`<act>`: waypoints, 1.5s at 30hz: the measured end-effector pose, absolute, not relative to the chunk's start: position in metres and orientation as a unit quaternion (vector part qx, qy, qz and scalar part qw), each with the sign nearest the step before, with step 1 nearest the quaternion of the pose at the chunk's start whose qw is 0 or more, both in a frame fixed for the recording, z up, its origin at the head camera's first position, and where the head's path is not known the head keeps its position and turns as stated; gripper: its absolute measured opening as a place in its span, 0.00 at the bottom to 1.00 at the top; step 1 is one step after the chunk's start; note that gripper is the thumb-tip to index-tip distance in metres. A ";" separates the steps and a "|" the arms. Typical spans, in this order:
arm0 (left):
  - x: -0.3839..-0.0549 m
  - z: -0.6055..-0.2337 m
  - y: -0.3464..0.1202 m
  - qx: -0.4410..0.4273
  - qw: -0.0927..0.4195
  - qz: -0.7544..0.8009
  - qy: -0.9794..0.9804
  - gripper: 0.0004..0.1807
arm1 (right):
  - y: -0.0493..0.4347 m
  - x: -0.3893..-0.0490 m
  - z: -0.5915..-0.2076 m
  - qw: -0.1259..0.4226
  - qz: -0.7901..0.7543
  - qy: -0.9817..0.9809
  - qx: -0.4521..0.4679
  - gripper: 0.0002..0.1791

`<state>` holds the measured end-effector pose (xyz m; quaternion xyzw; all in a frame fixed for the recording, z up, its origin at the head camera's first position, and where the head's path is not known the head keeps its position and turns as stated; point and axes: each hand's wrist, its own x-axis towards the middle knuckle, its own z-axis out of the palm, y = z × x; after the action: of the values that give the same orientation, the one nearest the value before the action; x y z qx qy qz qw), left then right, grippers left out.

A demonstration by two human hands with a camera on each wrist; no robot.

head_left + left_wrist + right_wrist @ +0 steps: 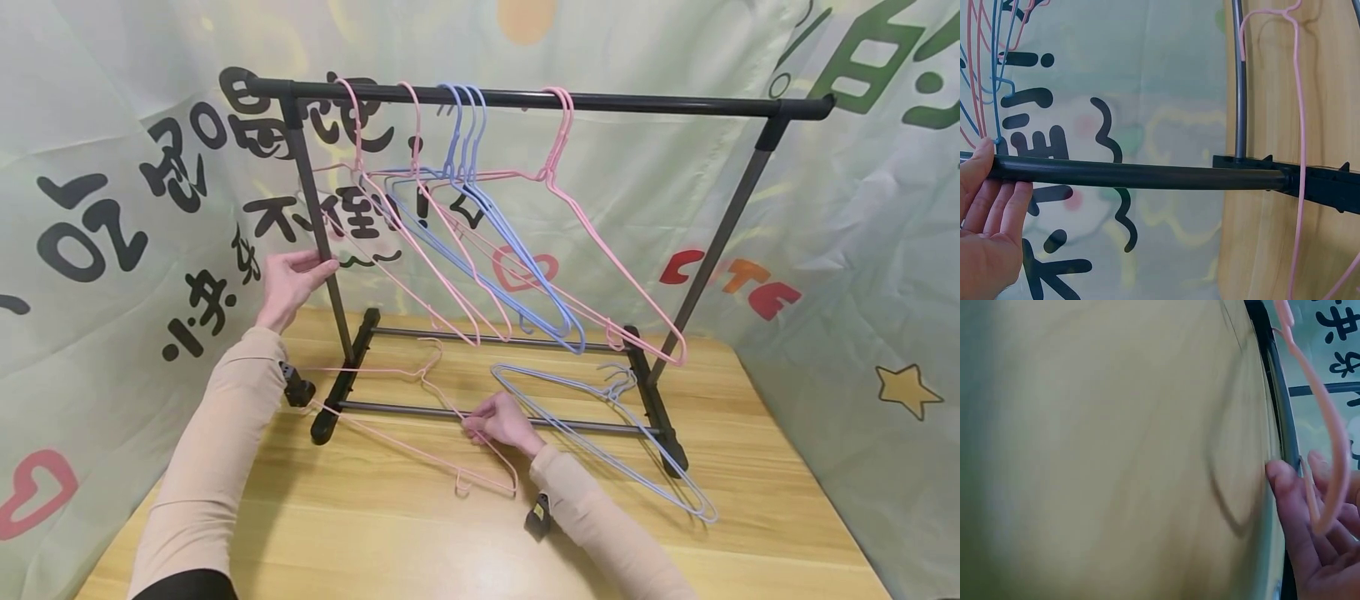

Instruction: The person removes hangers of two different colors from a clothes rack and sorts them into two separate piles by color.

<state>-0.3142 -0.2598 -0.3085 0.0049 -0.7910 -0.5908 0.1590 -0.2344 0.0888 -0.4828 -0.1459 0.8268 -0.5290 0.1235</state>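
A black clothes rack [637,102] stands on the table. My left hand [288,283] grips its left post [1147,175], thumb on one side and fingers on the other. A pink hanger [514,483] is at the front left of the rack's base, and my right hand [504,421] pinches its wire side. Up close in the right wrist view, the hanger's pink wire [1337,434] passes by the fingers. Two blue hangers [615,392] lie together over the right part of the base, to the right of that hand.
Several pink hangers [615,260] and blue hangers [459,125] hang from the top rail. The base's lower bars [405,409] cross the wooden table [360,533]. Printed cloth [862,275] encloses the back and sides.
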 end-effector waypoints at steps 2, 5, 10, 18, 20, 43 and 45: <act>-0.315 -0.308 -0.260 0.006 0.157 -0.591 -0.791 0.27 | 0.094 -0.231 -0.479 0.105 -0.500 0.847 -0.149 0.10; -0.315 -0.308 -0.259 0.005 0.155 -0.592 -0.791 0.26 | 0.110 -0.227 -0.467 0.079 -0.467 0.863 -0.173 0.11; -0.316 -0.307 -0.259 0.007 0.161 -0.592 -0.790 0.26 | 0.152 -0.226 -0.427 0.091 -0.559 0.802 -0.188 0.15; -0.316 -0.306 -0.257 -0.002 0.157 -0.596 -0.788 0.26 | 0.251 -0.231 -0.345 0.115 -0.761 0.598 -0.225 0.15; -0.315 -0.306 -0.257 -0.002 0.160 -0.595 -0.788 0.25 | 0.273 -0.233 -0.324 0.117 -0.732 0.626 -0.244 0.16; -0.316 -0.309 -0.260 0.012 0.161 -0.586 -0.794 0.28 | 0.341 -0.257 -0.253 0.160 -0.608 0.700 -0.339 0.22; -0.316 -0.308 -0.260 0.014 0.158 -0.585 -0.795 0.28 | 0.336 -0.259 -0.243 0.173 -0.627 0.676 -0.345 0.21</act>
<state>-0.3156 -0.2600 -0.3080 0.0138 -0.7952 -0.5852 0.1580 -0.2595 0.3361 -0.2426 -0.3455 0.6765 -0.6270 0.1730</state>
